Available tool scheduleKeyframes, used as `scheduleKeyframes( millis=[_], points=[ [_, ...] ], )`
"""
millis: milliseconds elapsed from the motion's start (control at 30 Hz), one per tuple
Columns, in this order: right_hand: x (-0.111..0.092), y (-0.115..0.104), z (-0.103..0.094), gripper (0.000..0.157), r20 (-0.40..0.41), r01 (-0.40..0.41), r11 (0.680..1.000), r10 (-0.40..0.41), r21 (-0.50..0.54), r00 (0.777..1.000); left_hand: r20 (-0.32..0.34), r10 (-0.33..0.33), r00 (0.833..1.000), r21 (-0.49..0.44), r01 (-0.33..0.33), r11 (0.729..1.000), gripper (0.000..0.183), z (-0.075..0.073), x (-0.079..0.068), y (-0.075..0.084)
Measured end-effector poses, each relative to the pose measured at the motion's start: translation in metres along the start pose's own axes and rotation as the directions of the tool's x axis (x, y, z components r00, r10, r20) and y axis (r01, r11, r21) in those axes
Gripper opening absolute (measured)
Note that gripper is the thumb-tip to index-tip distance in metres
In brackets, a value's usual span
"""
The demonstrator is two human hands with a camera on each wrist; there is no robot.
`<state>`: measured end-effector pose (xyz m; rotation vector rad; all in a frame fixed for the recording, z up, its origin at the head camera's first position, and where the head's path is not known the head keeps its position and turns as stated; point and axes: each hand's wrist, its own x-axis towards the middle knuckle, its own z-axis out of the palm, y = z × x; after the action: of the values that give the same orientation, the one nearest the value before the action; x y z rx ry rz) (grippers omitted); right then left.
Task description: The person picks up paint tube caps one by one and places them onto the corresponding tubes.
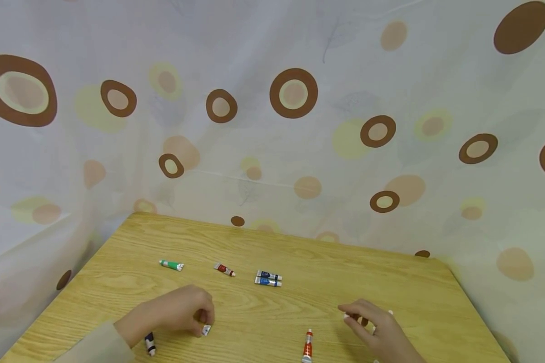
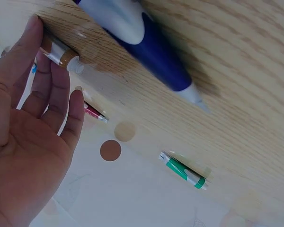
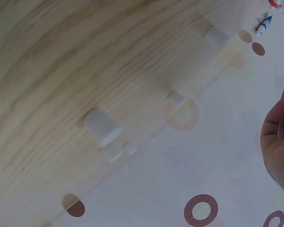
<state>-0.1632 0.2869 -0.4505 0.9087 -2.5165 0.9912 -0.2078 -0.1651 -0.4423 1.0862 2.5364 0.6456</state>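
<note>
My left hand (image 1: 181, 310) pinches a small paint tube with an ochre-brown band (image 2: 61, 53) between thumb and fingers. Its white nozzle sticks out uncovered in the left wrist view; only the crimped silver end shows in the head view. Beside that wrist lies a dark blue paint tube (image 1: 150, 344), large and close in the left wrist view. Over the right part of the table, my right hand (image 1: 374, 325) has its thumb and fingertips around a small white cap (image 1: 346, 316). Near this hand several white caps (image 3: 102, 126) stand on the wood.
Toward the back of the wooden table (image 1: 345, 267) lie a green tube (image 1: 171, 265), a dark red tube (image 1: 224, 269) and two blue tubes (image 1: 268, 282) side by side. An orange-red tube (image 1: 308, 346) lies between the hands. A patterned curtain (image 1: 263, 151) hangs behind the table.
</note>
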Motion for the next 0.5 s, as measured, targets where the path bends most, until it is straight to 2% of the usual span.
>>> scheduleKeyframes(
  millis=[233,500],
  points=[
    [-0.001,-0.001,0.003,0.026,-0.029,0.005,1.0,-0.006,-0.024,1.0,-0.018,-0.011,1.0,0.014,0.012,1.0,0.014,0.0,0.0,0.0],
    [0.002,-0.007,0.0,0.02,-0.021,-0.08,0.997,0.079,-0.024,0.997,-0.089,0.007,0.996,0.06,-0.002,0.998,0.011,-0.013,0.007,0.008]
  ],
)
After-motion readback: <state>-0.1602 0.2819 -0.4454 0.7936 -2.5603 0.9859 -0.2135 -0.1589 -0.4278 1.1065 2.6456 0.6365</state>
